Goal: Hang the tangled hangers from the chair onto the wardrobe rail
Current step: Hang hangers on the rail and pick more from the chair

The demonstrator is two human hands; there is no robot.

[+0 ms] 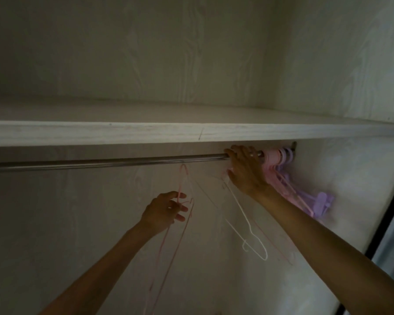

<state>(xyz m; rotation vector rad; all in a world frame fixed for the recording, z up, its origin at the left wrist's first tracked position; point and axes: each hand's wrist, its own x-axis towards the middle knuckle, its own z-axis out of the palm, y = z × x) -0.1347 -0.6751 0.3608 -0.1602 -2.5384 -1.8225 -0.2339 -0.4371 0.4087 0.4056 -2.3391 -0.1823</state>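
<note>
- Hangers (182,214), thin pink wire ones, are dangling below the wardrobe rail (105,162), pinched in the left hand (166,210).
- White hanger (248,223) is hanging beneath the right hand (246,171), which is curling over the rail beside the pink and purple hangers (280,158) already hung.
- Judging by this, hanging is under way; next, the hook needs lifting over the rail under the shelf (191,133).
</note>
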